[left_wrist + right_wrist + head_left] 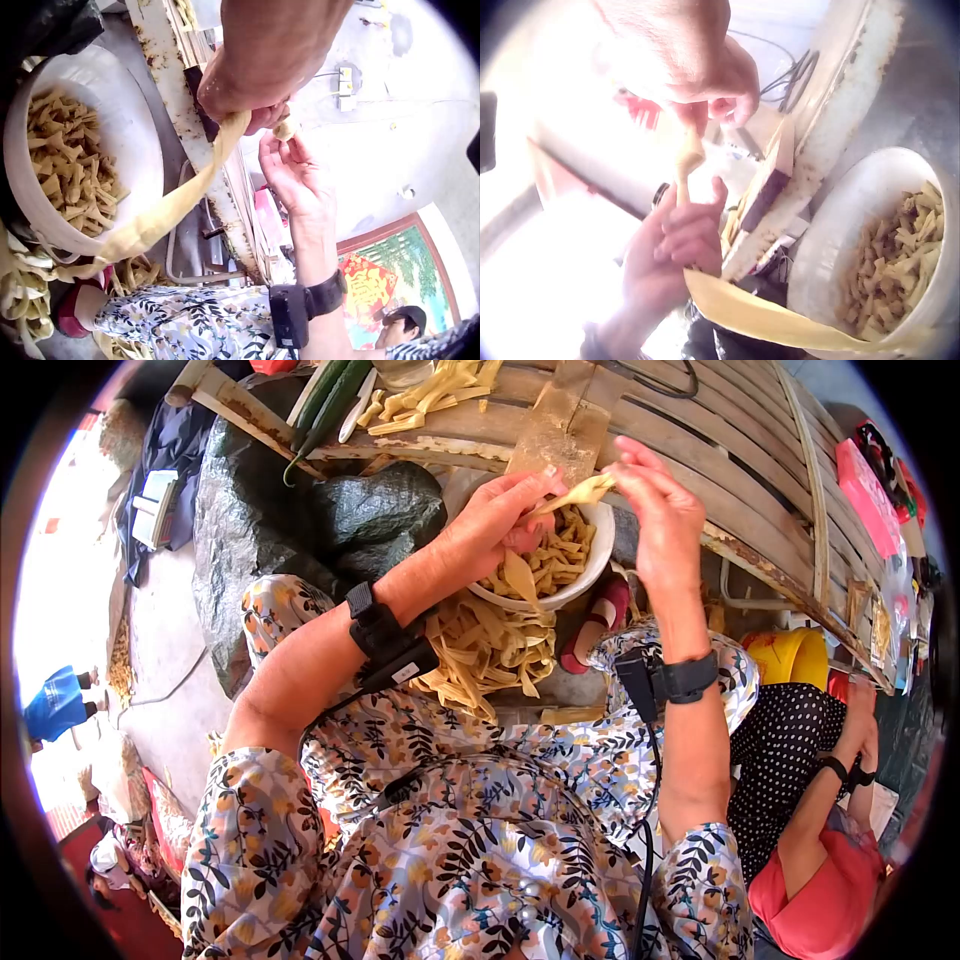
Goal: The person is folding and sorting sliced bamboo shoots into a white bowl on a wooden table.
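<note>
Running across the upper right of the head view, a slatted bench [740, 460] is the largest thing here. Below its edge, near the upper centre, sits a white tub [604, 550] of short pieces [570, 560], with a heap of loose strips [490, 650] beside it, lower in the frame. Above the tub, the left hand [500, 510] has its fingers curled round one pale strip [585, 492], whose tail hangs down over the tub. The right hand [665, 510], partly curled, pinches the far end at its fingertips. Smallest is a twisted bulge [691, 154] between the hands. The step looks like twisting or knotting; next probably calls for a firm left grip while the right tightens the bulge.
</note>
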Available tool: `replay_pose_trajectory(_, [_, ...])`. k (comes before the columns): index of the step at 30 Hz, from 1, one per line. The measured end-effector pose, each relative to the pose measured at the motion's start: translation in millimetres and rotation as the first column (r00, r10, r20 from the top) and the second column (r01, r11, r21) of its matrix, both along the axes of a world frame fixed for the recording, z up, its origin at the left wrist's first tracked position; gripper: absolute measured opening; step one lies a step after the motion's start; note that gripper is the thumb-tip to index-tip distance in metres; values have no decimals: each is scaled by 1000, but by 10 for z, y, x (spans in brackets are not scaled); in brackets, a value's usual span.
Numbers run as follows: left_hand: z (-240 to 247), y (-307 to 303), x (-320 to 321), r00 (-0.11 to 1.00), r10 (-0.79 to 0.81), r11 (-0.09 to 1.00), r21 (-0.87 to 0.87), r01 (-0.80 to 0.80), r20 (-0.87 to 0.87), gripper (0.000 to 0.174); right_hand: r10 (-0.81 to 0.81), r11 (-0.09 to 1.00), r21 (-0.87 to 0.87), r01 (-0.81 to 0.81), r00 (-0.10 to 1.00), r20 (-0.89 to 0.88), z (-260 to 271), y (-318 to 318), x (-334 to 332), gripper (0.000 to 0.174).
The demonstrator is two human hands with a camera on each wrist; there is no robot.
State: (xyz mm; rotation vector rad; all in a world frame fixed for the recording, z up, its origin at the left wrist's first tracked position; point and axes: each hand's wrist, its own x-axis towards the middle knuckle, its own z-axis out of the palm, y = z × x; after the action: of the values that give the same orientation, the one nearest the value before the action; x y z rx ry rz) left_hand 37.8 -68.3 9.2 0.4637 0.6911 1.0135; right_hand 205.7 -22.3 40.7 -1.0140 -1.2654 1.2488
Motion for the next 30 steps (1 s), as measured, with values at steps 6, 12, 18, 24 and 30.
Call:
replay_pose_trajectory(6, [-48,43,-52,976,-183,971,136,199,-121,25,40,979,-194,-55,996,-81,-1,60,162,18])
replay_pose_trajectory(12, [-130,52,-169,952,-305,947,102,305,-20,24,289,890,-378,-253,956,41,-19,-63,39,23])
replay_pose_trajectory(18, [-167,119,-226,933,-330,923,157,351,-144,24,184,969,-199,-148,967,178,-105,-82,-64,23])
replay_pose_trajectory(24, [-32,141,-53,858,76,873,449,188,-508,30,46,993,80,-85,913,405,-270,-30,-139,21])
replay_pose_trajectory(30, [38,158,-156,927,-75,944,274,185,-367,26,18,1000,-3,-18,957,290,-65,-84,-121,14])
